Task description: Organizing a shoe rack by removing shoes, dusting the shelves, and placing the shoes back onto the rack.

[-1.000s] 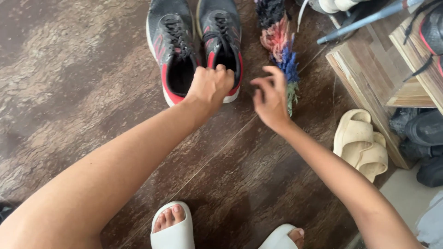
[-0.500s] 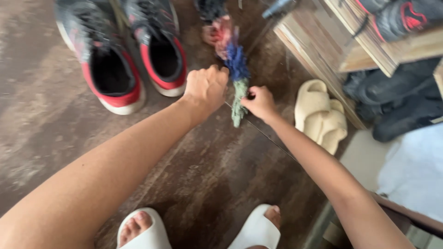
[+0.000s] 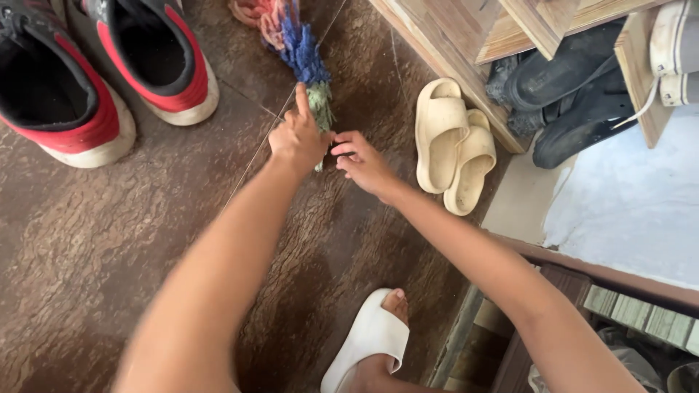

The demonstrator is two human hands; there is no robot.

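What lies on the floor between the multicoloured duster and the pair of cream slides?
In the head view, only bare dark floor separates the duster from the cream slides; nothing lies there.

Multicoloured fluffy duster (image 3: 306, 69), lying flat on dark brown floor (image 3: 109, 240), running diagonally from top edge down to centre. Bands of colour along it: pink-orange at top, blue in middle, pale green at lower tip. Upper end cut off by frame. Green tip touched by left hand (image 3: 297, 138), index finger raised along it; right hand (image 3: 362, 161) just beside tip, fingers loosely curled.
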